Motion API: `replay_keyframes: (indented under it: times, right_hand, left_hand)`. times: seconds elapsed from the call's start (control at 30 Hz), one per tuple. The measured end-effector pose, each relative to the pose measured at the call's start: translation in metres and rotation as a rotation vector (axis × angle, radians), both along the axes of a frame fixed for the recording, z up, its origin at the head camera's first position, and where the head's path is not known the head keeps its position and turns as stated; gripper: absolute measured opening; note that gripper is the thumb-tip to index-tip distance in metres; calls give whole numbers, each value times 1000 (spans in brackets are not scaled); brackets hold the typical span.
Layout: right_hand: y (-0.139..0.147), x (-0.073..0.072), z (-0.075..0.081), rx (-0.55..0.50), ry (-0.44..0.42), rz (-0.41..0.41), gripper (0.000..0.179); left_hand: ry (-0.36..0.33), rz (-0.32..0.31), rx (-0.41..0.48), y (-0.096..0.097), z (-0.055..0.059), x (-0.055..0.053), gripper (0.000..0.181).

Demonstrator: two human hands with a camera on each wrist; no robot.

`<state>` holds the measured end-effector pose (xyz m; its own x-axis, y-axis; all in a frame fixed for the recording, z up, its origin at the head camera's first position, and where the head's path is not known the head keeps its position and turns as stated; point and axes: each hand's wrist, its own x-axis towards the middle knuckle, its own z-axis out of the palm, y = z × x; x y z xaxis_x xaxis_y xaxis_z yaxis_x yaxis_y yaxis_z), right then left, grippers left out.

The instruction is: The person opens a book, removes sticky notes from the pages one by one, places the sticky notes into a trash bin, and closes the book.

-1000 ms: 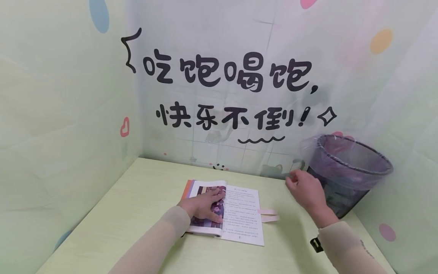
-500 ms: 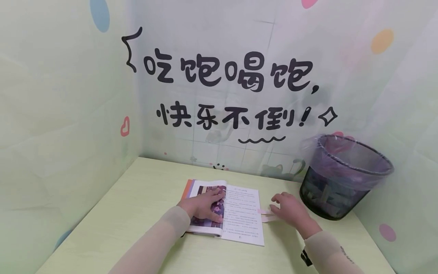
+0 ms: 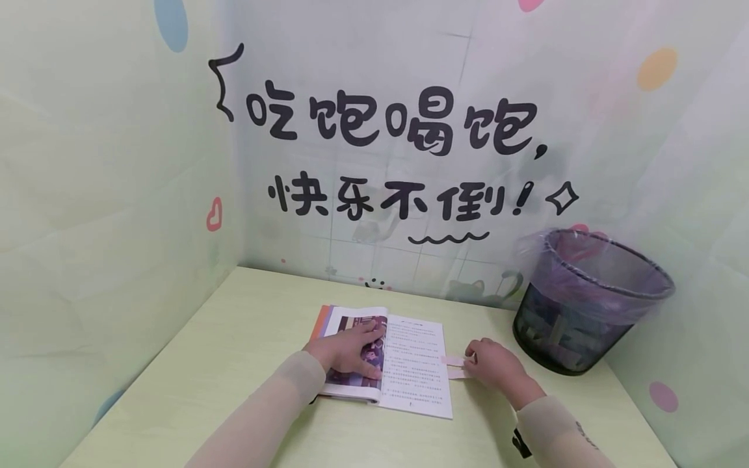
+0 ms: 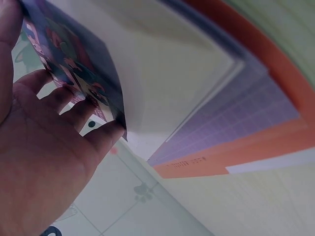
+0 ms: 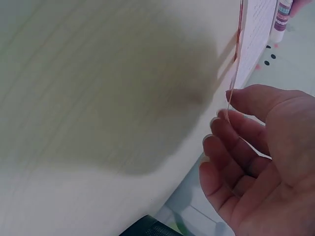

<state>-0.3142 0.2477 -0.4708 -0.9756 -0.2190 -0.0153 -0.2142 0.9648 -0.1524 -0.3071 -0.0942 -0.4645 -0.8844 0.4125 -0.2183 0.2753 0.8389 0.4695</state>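
A book (image 3: 414, 377) lies spread on the table, with a colour picture on its left page and printed text on its right. My left hand (image 3: 350, 351) rests on the picture page, fingers spread and fairly straight; the left wrist view shows the fingertips against that page (image 4: 78, 64). Two pale pink paper strips stick out from the book's right edge. With thumb and forefinger, my right hand (image 3: 496, 365) pinches the free end of the upper strip (image 3: 453, 361). Just below it lies the lower strip (image 3: 458, 374). In the right wrist view the pinched strip (image 5: 235, 73) appears nearly edge-on.
A dark mesh waste bin (image 3: 576, 331) with a purple plastic liner stands behind my right hand, by the right wall. The light yellow table (image 3: 263, 312) meets printed wall sheets (image 3: 374, 260) at the back and sides. An orange flap (image 4: 192, 167) shows at the book's left.
My right hand has come from beside the bin leftward to the book's edge and now pinches the upper strip. The left hand and book have stayed in place.
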Motion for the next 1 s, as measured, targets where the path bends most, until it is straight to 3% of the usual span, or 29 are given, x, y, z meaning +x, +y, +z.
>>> replay_keyframes:
  times: [0.1,0.3,0.7,0.87,1.0]
  right_hand:
    - [-1,1,1,4,26,27,5]
    - [-1,3,1,29,83,48,10]
    - [11,4,5,0,61,9,11]
    - [22,3,20,-45,93,-3,5]
    - [30,1,43,-79,118,3,3]
  left_hand:
    - [1,-1,-2,0,-1,-1,102]
    - [6,0,-16,0,-2,-3,102]
    - [12,-6,-11,0,-3,-2,102]
    - [6,3,-5,0,-4,-2,103]
    - [1,7,-7,0,-4,-1,103]
